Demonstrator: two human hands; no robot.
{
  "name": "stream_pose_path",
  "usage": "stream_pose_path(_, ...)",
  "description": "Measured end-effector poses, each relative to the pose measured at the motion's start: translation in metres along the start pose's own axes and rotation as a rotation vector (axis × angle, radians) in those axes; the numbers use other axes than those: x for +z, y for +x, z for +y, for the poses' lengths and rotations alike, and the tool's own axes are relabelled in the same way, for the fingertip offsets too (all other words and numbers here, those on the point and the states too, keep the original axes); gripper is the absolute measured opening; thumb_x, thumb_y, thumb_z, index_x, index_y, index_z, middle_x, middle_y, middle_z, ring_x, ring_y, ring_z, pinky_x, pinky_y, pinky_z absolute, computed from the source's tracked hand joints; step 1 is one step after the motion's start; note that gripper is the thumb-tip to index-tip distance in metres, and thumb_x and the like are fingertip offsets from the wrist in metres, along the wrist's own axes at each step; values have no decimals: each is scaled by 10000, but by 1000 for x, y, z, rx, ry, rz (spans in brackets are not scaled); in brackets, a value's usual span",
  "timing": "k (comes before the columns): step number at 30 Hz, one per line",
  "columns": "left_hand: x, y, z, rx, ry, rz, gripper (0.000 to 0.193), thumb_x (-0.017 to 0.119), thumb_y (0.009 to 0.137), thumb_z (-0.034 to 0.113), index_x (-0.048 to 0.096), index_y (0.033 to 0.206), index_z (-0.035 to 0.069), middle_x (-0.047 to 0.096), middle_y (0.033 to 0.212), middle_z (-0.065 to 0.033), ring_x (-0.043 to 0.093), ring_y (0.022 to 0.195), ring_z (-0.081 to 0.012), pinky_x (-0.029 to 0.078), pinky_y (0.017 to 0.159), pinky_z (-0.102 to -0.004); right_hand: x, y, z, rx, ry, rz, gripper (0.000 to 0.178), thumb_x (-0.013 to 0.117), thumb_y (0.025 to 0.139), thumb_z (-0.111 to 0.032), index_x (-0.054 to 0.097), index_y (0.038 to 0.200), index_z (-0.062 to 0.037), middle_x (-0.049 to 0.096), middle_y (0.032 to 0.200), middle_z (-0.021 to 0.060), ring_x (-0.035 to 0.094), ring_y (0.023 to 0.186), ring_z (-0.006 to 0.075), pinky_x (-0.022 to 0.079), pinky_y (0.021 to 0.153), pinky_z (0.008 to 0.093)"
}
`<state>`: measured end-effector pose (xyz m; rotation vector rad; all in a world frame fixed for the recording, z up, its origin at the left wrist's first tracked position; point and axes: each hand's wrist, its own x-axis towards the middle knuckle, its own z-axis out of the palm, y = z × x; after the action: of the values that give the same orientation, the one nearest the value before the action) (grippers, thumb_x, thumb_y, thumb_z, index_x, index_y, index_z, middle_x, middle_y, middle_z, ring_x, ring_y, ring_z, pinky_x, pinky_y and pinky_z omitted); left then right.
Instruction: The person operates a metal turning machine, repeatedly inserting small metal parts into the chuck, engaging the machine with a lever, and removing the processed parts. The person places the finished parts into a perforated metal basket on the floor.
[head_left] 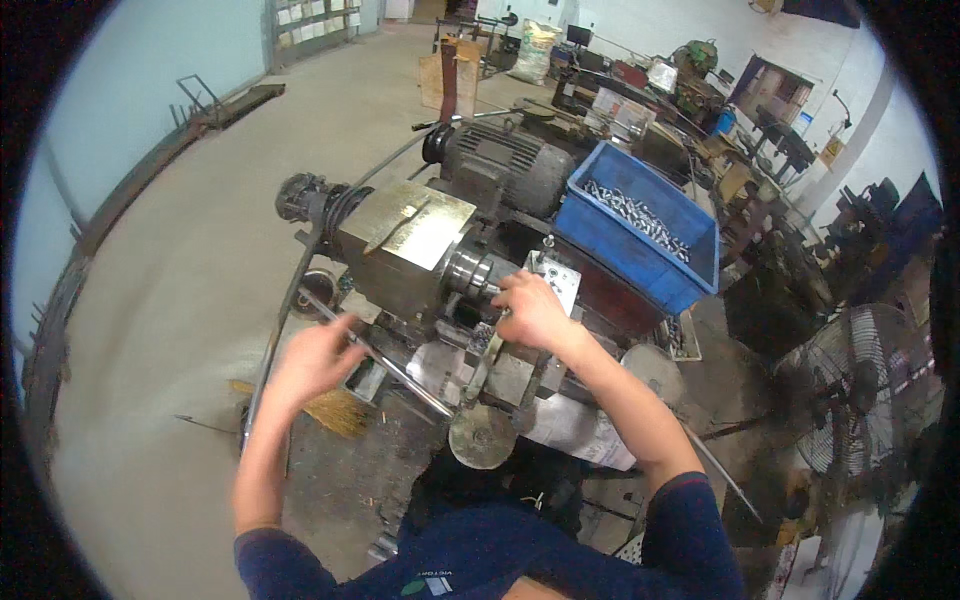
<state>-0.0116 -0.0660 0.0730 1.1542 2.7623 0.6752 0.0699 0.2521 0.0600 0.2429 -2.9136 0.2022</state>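
My left hand (318, 360) is at a long metal lever rod (405, 378) left of the machine. Motion smears its fingers, so I cannot tell whether they grip the rod. At the shiny round chuck (468, 273) of a small lathe-like machine, my right hand (535, 312) has its fingers curled together. Whatever they hold at the chuck's front is too small to make out. Just beyond that hand is a bright metal block with holes (556, 281). The chuck projects from a boxy headstock (405, 235) with a thin stick-like piece on its lid.
A blue crate (640, 225) of small metal parts stands right of an electric motor (505, 165). Nearest me is a round metal disc (482, 437). A broom head (338, 411) lies on the floor at left. A large fan (850, 390) stands at right.
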Motion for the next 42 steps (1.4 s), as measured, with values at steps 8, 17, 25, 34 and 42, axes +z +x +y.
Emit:
stream_pose_path(8,-1,-138,-118,-521,217,-39,398,642,737,249,533,1050,29,612,749,-182,595,731,-357,471,652,-445,45,47,32,262,101,-160,314,606,530,-200,702,809,-92,624,874,146,564,896,310,465,780,378)
stream_pose_path(17,46,-121,-162,-676,474,82,254,631,707,252,570,776,15,609,731,-201,604,711,-351,467,650,-451,47,49,33,193,179,-65,196,588,513,-192,661,633,-54,601,668,187,596,667,353,497,653,399)
stream_pose_path(25,-19,-98,-344,-407,839,272,31,542,671,93,533,687,68,589,621,-131,600,617,-296,452,568,-426,49,53,28,292,186,-26,190,576,545,-192,664,627,-44,598,638,192,596,613,353,504,631,387)
stream_pose_path(34,50,-33,-228,-91,31,1038,306,587,752,111,570,1038,2,633,860,-129,615,791,-248,476,685,-338,14,-17,17,38,204,314,259,643,525,-181,649,750,-52,604,934,107,522,856,306,428,801,380)
stream_pose_path(42,255,9,-190,-357,118,-216,395,676,689,358,617,938,57,638,883,-160,608,864,-330,481,728,-420,-29,-193,42,402,183,336,297,632,522,-144,636,797,-31,619,917,114,553,832,315,460,723,386)
